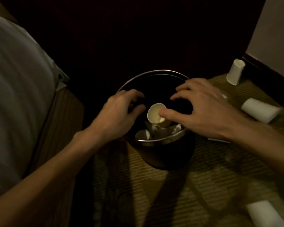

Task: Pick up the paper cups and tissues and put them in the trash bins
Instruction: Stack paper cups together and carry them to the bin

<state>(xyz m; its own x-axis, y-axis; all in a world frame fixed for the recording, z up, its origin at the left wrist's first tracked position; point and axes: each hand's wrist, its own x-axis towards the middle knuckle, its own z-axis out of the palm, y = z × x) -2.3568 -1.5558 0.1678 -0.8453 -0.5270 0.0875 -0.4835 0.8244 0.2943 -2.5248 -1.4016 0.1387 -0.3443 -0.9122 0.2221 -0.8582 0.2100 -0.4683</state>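
One left hand and one right hand hang over one trash bin, fingers spread, holding nothing; one paper cup lies inside it. Three more wait on the carpet: the standing cup, the middle cup, the near cup.

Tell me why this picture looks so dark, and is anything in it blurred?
Head view: dim, warm light; everything beyond the trash bin is black, though its metal rim glints faintly. The left hand and right hand look fairly sharp; the paper cup at the lower right edge is smeared.
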